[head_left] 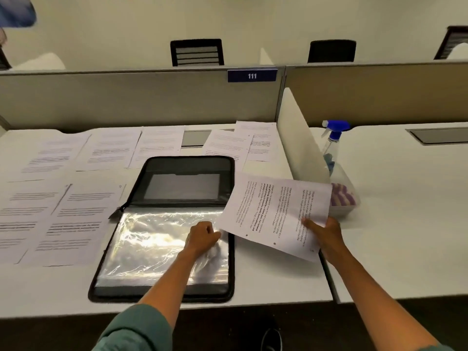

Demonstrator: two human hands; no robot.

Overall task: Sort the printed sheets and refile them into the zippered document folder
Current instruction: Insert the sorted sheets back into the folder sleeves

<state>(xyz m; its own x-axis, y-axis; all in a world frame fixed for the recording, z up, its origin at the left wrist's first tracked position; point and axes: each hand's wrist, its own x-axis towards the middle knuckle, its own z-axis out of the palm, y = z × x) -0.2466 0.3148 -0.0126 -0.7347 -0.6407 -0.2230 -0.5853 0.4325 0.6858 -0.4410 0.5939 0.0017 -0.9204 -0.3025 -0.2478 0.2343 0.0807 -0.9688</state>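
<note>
While the left hand [202, 236] pinches the clear sleeve [162, 247] of the open zippered folder [164, 224] on the desk [278, 282], the right hand [325, 233] grips a printed sheet [274, 214] just beside it; beyond, loose sheets [76, 173] lie spread.

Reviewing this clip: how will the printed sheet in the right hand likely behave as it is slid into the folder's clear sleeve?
The printed sheet, pinched at one edge by the right hand, is thin paper, so probably floppy and light. The clear sleeve looks glossy and wrinkled; the sheet may catch at its opening, which the left hand seems to be holding.
</note>
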